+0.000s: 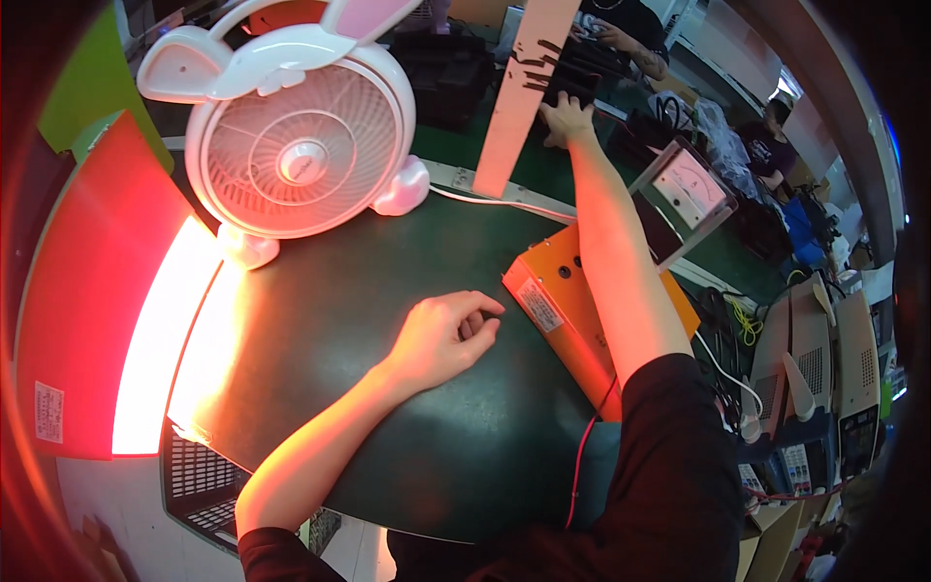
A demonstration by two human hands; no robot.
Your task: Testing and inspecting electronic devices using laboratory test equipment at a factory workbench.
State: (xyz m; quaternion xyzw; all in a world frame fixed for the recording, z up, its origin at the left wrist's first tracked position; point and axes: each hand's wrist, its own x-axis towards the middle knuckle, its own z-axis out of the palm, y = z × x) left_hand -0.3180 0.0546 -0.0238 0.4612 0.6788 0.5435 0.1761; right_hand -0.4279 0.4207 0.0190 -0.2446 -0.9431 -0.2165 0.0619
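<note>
My left hand (451, 335) rests on the dark green mat (339, 272), fingers loosely curled and apart, holding nothing visible. My right hand (567, 121) reaches far back past a white post (514, 97), fingers spread at a black object (572, 85); whether they touch it is unclear. Under my right forearm lies an orange metal box (543, 291) with holes and a red lead, beside an upright analogue meter (684, 189). A white rabbit-eared fan (301, 165) stands at back left. A red lamp housing (78, 301) glows along its inner edge at far left.
Co-workers (621, 39) (766, 145) are at the back and right among bags and dark items. Beige equipment housings (805, 359), cables (737, 320) and cardboard boxes (761, 543) crowd the right. A dark plastic basket (194, 485) sits below the mat's left edge.
</note>
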